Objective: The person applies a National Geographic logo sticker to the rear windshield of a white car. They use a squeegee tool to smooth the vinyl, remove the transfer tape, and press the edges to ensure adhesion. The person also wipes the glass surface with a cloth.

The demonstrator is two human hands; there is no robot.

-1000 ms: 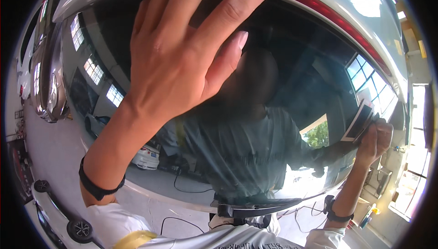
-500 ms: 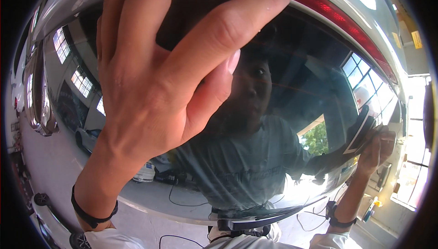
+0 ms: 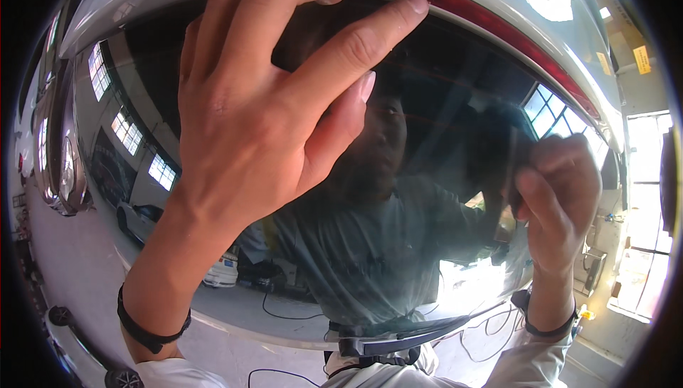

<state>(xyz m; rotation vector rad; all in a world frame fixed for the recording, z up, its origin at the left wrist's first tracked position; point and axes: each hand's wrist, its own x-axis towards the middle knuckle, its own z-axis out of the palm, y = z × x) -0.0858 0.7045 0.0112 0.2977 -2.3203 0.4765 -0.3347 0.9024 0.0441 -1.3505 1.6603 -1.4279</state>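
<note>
A dark, glossy car rear window (image 3: pixel 455 153) fills the middle of the view, with a red light strip (image 3: pixel 498 29) along its upper edge. My left hand (image 3: pixel 242 118) lies over the upper left of the glass, open. Its index finger reaches out to just below the strip, and the other fingers bend at the top edge. On the right side of the glass, my right hand (image 3: pixel 565 196) is closed round a dark flat tool (image 3: pixel 514 174). That tool blends into the dark glass, and its exact kind is hard to make out.
A rear wiper (image 3: pixel 413 338) crosses the window's lower edge. Black cables (image 3: pixel 491 335) lie on the pale floor (image 3: pixel 78 260). Another vehicle (image 3: pixel 64 153) stands at the left, a white car (image 3: pixel 85 352) at lower left. Bright windows (image 3: pixel 649 217) line the right; reflections cover the glass.
My right hand has moved up and inward over the glass with the dark tool. My left hand sits slightly further right and lower, its fingers still spread.
</note>
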